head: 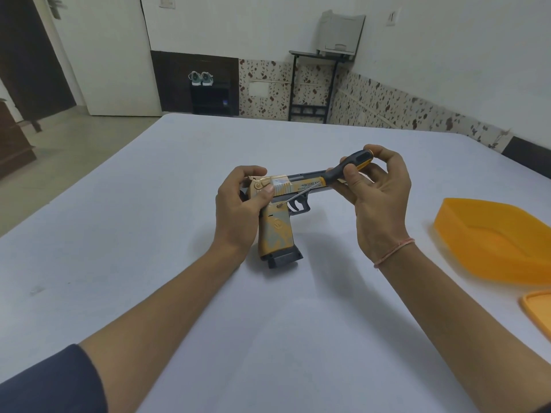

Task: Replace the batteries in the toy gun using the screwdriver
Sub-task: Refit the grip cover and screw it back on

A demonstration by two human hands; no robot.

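Note:
A tan and grey toy gun [278, 231] stands on the white table [179, 204], its black grip base down and its barrel pointing right. My left hand [240, 210] grips the rear of the gun near the hammer. My right hand [375, 186] pinches the black and yellow handle of a screwdriver [343, 171]. The thin metal shaft slants down left, and its tip touches a spot at the top of the grip, just behind the trigger. No batteries are in view.
An orange plastic container [495, 239] sits on the table at the right, with its orange lid [536, 308] lying nearer me at the frame's right edge. Beyond the table's far edge are a wall, a dark stand and a shelf with shoes.

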